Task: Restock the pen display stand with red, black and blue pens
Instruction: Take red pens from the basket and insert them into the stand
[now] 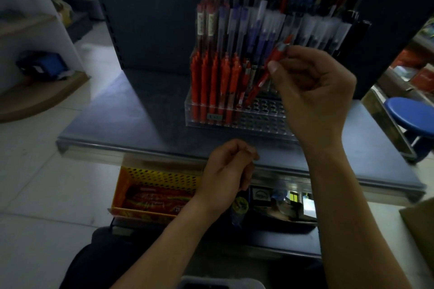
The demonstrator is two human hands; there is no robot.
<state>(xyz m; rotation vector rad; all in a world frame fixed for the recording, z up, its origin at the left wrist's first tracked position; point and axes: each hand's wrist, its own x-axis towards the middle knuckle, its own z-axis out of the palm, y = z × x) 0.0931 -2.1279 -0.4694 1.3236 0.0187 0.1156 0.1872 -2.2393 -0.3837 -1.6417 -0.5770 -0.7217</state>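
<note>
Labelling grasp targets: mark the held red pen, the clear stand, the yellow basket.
held red pen [261,82]: head view, mid-barrel below thumb.
clear stand [258,122]: head view, front wall, empty holes.
yellow basket [159,175]: head view, perforated wall.
</note>
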